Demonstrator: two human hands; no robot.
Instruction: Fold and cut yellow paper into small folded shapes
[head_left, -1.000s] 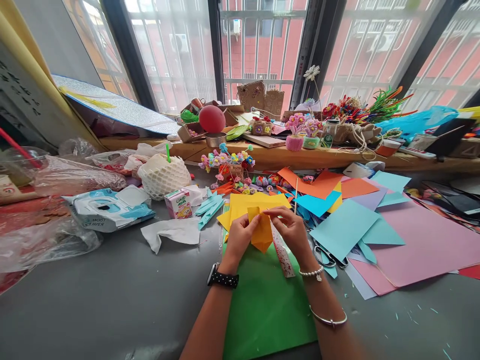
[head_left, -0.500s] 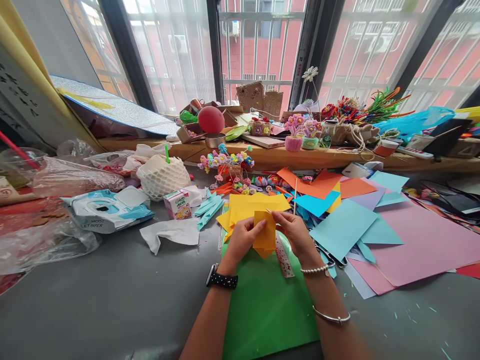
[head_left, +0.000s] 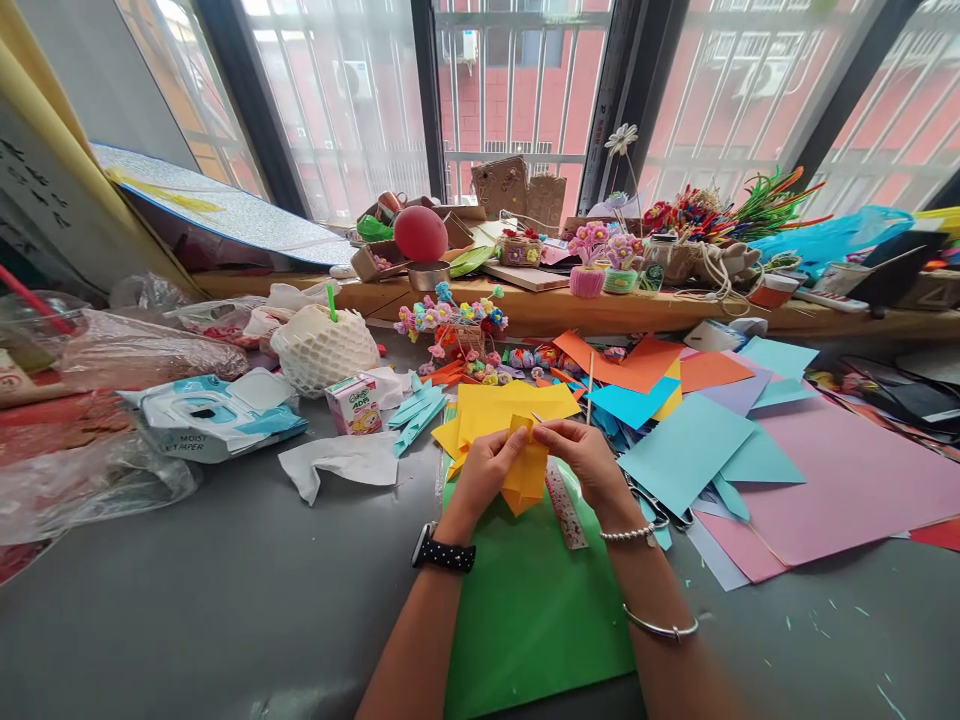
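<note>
A folded piece of yellow paper [head_left: 528, 478] is held up over the green mat, its lower end coming to points. My left hand [head_left: 486, 470] pinches its left side, thumb across the front. On the opposite side, the closed fingertips of my right hand [head_left: 589, 462] grip the upper right edge. A thin pale tip pokes out by those fingertips, too small to name. Behind the hands lie yellow sheets [head_left: 480, 405]. A patterned strip [head_left: 565, 508], resembling a ruler, rests on the green mat [head_left: 540, 620] beneath my right hand.
Blue-green sheets [head_left: 686, 450], orange paper [head_left: 637, 362] and a large pink sheet [head_left: 862, 470] spread rightward, with scissors [head_left: 660, 512] near my right wrist. Leftward are a tissue [head_left: 341, 462], a small carton [head_left: 354, 405] and a wet wipes pack [head_left: 214, 418]. Crafted flowers [head_left: 450, 315] stand behind.
The yellow paper has turned slightly and looks narrower at the top, with creased folds now showing lower down. My right fingertips have shifted a little left against it.
</note>
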